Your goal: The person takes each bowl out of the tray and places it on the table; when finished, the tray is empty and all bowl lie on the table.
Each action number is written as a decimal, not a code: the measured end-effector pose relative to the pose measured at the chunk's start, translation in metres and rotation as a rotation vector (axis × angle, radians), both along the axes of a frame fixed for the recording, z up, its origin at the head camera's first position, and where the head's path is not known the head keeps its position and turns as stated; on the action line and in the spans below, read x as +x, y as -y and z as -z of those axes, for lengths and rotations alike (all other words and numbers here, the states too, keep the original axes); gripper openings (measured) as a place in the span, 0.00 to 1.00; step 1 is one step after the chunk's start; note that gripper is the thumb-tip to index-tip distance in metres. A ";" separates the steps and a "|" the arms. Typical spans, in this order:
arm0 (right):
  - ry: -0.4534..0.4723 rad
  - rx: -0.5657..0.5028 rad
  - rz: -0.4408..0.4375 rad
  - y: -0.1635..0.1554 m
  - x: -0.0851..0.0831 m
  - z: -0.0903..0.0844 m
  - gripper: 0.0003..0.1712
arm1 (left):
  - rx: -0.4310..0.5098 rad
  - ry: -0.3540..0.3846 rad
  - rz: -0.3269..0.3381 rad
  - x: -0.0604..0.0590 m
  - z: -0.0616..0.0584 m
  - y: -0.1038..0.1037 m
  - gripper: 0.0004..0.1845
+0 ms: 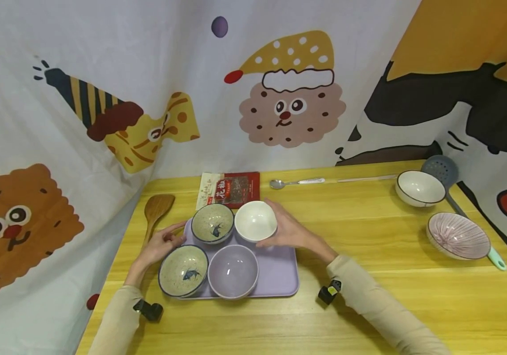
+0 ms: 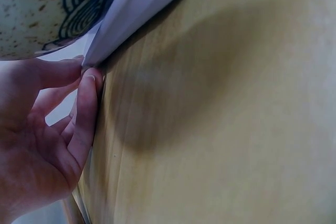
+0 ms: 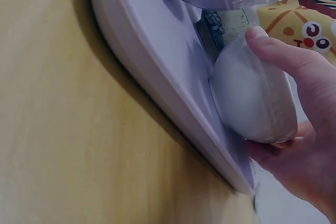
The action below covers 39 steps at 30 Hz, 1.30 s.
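Note:
On the lilac tray (image 1: 277,276) stand two speckled bowls with blue fish, a far one (image 1: 206,219) and a near one (image 1: 178,268), and a lilac bowl (image 1: 233,271). My right hand (image 1: 286,227) grips a small white bowl (image 1: 255,220) by its right side, over the tray's far right part. In the right wrist view, thumb and fingers span the white bowl (image 3: 249,93), its base right at the tray surface. My left hand (image 1: 160,246) is at the tray's left edge. The left wrist view has its thumb and fingertips (image 2: 92,77) pinching the tray rim.
A wooden spatula (image 1: 158,209) lies left of the tray, a red and cream seasoning packet (image 1: 235,190) behind it. Farther right are a spoon (image 1: 295,182), a dark-rimmed white bowl (image 1: 419,190), a striped pink bowl (image 1: 457,236) and a grey skimmer (image 1: 440,170). A patterned curtain (image 1: 218,123) hangs behind.

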State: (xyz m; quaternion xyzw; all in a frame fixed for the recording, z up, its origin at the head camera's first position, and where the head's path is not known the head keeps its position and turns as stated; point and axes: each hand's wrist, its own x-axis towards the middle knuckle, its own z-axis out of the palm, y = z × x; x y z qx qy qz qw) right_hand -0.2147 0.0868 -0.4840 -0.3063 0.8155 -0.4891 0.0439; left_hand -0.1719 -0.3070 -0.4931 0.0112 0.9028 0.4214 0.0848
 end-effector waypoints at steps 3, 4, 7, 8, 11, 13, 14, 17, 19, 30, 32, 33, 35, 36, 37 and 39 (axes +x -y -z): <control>-0.001 -0.006 0.032 -0.001 0.000 0.003 0.71 | -0.005 0.003 -0.002 0.000 0.001 0.000 0.27; -0.002 -0.011 0.040 -0.002 0.001 0.005 0.71 | -0.005 0.004 -0.002 0.000 0.001 0.000 0.27; -0.005 -0.033 0.055 -0.004 0.002 0.010 0.70 | -0.003 0.009 -0.001 0.000 0.002 -0.001 0.27; -0.005 -0.041 0.058 -0.005 0.003 0.011 0.70 | 0.001 0.009 0.001 0.001 0.002 -0.001 0.28; -0.017 -0.046 0.093 -0.008 0.005 0.013 0.71 | 0.006 0.010 0.002 0.002 0.002 -0.001 0.28; -0.034 -0.038 0.128 -0.010 0.007 0.011 0.70 | 0.005 0.009 0.001 0.002 0.002 -0.001 0.28; -0.045 -0.038 0.145 -0.011 0.007 0.011 0.70 | 0.004 0.008 0.002 0.002 0.001 -0.001 0.28; -0.076 -0.036 0.198 -0.016 0.008 0.007 0.69 | 0.000 0.006 0.002 0.002 0.001 -0.001 0.28; -0.085 -0.042 0.223 -0.020 0.009 0.004 0.69 | 0.000 0.008 0.003 0.002 0.000 -0.001 0.28; -0.159 -0.102 0.375 -0.049 0.008 -0.007 0.68 | 0.000 0.006 0.003 0.001 -0.001 0.000 0.28; -0.164 -0.096 0.415 -0.055 0.008 -0.008 0.68 | 0.000 0.009 0.003 0.001 -0.002 0.000 0.28; -0.166 -0.091 0.437 -0.058 0.008 -0.008 0.69 | 0.002 0.008 0.002 0.001 -0.002 0.000 0.28; -0.168 -0.101 0.475 -0.064 0.008 -0.008 0.69 | 0.005 0.007 0.001 0.001 -0.001 0.000 0.28; -0.171 -0.108 0.492 -0.067 0.008 -0.009 0.69 | 0.005 0.008 0.001 0.001 -0.001 0.000 0.28; -0.174 -0.120 0.505 -0.070 0.007 -0.009 0.69 | 0.006 0.008 0.000 0.001 -0.001 0.000 0.28; -0.189 -0.133 0.535 -0.077 0.006 -0.010 0.68 | 0.008 0.008 -0.002 0.001 -0.001 0.000 0.28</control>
